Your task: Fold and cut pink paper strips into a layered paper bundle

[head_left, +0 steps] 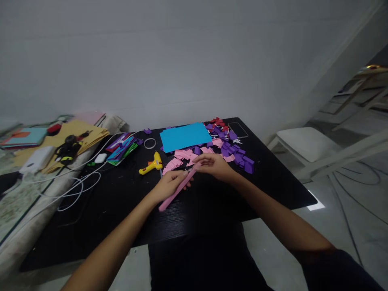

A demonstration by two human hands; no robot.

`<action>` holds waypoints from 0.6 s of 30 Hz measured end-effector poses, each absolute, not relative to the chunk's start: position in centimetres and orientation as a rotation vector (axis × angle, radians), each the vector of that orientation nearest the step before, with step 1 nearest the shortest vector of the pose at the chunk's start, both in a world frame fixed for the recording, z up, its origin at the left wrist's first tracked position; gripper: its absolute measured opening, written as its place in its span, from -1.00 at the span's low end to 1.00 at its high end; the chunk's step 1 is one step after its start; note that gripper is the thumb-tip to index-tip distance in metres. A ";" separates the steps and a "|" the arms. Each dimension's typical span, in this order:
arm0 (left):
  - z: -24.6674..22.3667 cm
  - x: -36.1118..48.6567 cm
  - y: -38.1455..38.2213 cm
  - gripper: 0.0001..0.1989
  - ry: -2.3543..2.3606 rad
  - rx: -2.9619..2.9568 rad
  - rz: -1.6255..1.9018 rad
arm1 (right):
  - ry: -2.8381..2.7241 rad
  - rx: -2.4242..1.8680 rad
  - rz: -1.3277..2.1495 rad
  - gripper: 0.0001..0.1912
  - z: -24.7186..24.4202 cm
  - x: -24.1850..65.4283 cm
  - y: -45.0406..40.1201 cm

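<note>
A long pink paper strip (171,198) slants above the near part of the black table, its lower end toward me. My left hand (171,184) is closed around its middle, with the thumb on top. At the strip's upper end, my right hand (214,165) pinches it between bent fingers. A small pale glint shows between the hands, too small to name. Just beyond them lie folded pink paper pieces (182,155) and a heap of purple paper pieces (238,155). A yellow glue gun (151,163) rests to the left of my left hand.
Blue sheets (186,136) lie at the back of the black table (121,218), with red scraps (218,122) and a phone-like outline (238,129) beside them. Leftward are a tape ring (149,143), coloured paper packs (123,147), white cables (80,190) and a white case (100,158). A white chair (306,143) stands right.
</note>
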State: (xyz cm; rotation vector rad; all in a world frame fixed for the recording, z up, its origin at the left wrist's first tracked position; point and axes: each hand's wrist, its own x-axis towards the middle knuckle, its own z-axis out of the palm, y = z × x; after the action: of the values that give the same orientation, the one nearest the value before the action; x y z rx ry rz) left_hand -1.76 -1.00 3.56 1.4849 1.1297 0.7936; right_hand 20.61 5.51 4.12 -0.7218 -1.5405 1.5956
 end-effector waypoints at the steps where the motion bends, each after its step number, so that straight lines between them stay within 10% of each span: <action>1: 3.0 -1.6 -0.1 -0.46 1.122 1.451 0.788 | -1.509 -0.724 1.611 -0.65 3.4 20.3 6.4; 18: -0.3 -1.1 6.2 -0.43 1.103 1.256 0.928 | -1.169 -0.712 1.886 -0.61 -1.9 16.2 11.3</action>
State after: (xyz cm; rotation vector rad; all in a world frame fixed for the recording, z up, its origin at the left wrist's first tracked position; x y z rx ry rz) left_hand -1.10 6.15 -0.30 1.2565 1.1034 0.9282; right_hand 16.21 11.27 -1.93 -0.7118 -1.1694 1.8864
